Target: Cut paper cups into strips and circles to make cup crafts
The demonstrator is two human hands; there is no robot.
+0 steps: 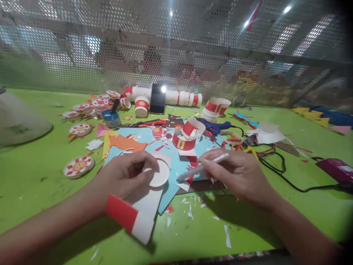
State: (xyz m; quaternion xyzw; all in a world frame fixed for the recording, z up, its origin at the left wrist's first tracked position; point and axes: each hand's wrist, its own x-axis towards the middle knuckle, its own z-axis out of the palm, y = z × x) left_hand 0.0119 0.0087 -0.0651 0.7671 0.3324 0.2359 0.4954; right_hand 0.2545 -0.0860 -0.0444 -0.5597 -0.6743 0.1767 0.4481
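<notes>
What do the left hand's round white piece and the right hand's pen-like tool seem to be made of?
Round white piece: likely matte paperboard; it looks dull, with a thin raised rim.
Pen-like tool: pale grey and smooth, with a slight sheen, so perhaps plastic; metal also remains possible.

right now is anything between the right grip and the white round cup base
Nothing visible blocks the right grip from the cup base; only the held pen reaches into the gap, over the blue sheet.
</notes>
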